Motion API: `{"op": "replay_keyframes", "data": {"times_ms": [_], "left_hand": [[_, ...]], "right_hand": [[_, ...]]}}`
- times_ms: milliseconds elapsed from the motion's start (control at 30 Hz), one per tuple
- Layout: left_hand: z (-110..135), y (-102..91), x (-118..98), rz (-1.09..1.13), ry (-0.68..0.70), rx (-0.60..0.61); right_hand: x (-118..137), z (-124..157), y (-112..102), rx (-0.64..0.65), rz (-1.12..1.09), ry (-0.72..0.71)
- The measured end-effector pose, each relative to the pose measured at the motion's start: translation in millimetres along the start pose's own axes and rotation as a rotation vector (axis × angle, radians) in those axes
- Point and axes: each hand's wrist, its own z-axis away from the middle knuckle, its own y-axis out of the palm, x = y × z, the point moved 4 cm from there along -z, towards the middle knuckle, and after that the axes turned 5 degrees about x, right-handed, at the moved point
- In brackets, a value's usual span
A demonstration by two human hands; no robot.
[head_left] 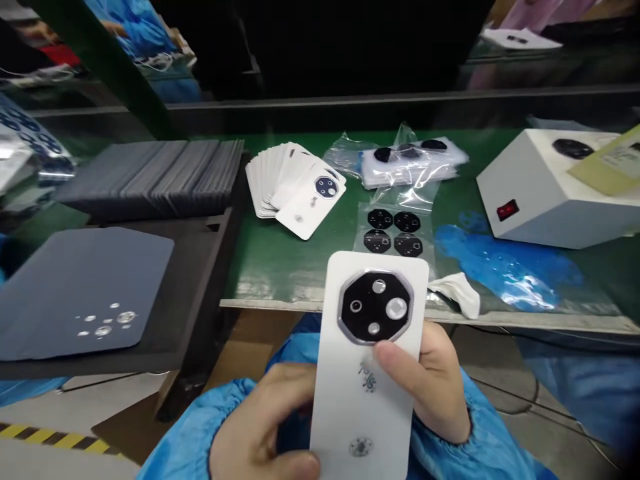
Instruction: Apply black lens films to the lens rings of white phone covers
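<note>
Both hands hold up a white rounded card (363, 393) in front of me. An octagonal black camera lens cover (375, 307) with a silver rim and round openings sits on its upper part. My right hand (425, 380) grips the card's right edge, its thumb pressed on the front just below the cover. My left hand (263, 427) wraps the lower left edge. Beyond the card, a fanned stack of similar white cards (287, 180) lies on the green workbench (285, 267).
A sheet of black lens covers (393, 230) and a plastic bag of them (413, 160) lie on the bench. To the right are a white box with a red switch (540, 190), a crumpled blue sheet (500, 263) and a white cloth (457, 293). A grey mat (75, 293) and stacked grey sheets (150, 180) lie left.
</note>
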Motion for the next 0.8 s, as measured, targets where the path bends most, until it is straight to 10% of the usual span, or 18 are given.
{"op": "replay_keyframes", "data": {"times_ms": [167,800], "left_hand": [[-29.2,1.6,-0.2,0.414,-0.174,-0.156],[-38.7,5.3,-5.8,0.474,-0.186,-0.247]], "right_hand": [[12.4,3.6,1.2,0.014,0.129,-0.061],[12.9,2.3,4.3,-0.036,0.109,-0.032]]}}
